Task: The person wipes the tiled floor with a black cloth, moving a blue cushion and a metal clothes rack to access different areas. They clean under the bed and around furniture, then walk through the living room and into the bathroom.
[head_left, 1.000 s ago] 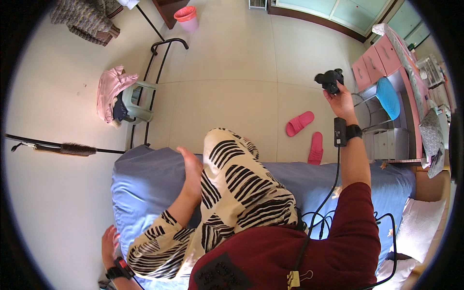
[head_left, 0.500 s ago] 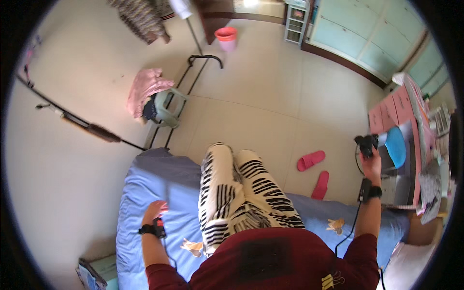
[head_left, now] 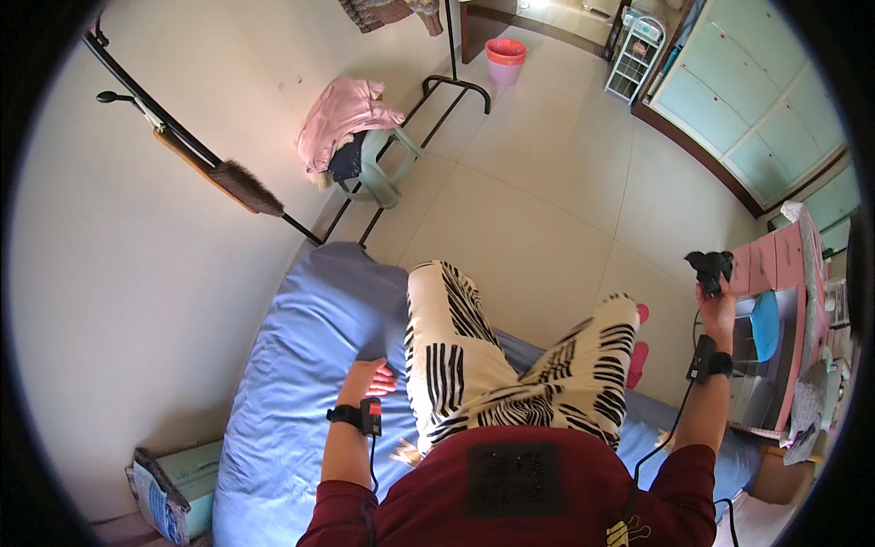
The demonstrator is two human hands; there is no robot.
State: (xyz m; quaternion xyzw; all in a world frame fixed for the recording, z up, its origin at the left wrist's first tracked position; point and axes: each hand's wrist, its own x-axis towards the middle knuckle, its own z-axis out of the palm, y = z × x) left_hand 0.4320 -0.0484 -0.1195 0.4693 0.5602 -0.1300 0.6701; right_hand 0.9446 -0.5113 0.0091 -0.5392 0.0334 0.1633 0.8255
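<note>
Raised out to the right, my right hand (head_left: 717, 310) has its fingers closed round a black lobed object (head_left: 709, 272); its exact kind is hard to make out. Over the blue bed sheet (head_left: 301, 356) beside my left thigh is my left hand (head_left: 369, 376), fingers apart and holding nothing. Both wrists carry black straps with small devices and cables. My legs, in black-and-white patterned trousers (head_left: 465, 365), are spread at the bed's edge. A tan object (head_left: 404, 452) lies on the sheet near my left forearm, partly hidden.
Pink slippers (head_left: 636, 365) show partly behind my right leg. At the right stands a pink desk (head_left: 766, 264) with a blue chair (head_left: 766, 325). A green stool (head_left: 387, 178) bearing clothes, a black rack (head_left: 456, 80), and a red-and-pink bucket (head_left: 506, 62) stand beyond the bed.
The view has shifted. My left hand has come closer to my left thigh, and my right knee has swung outward, partly covering the slippers. My right hand still holds the black object.
</note>
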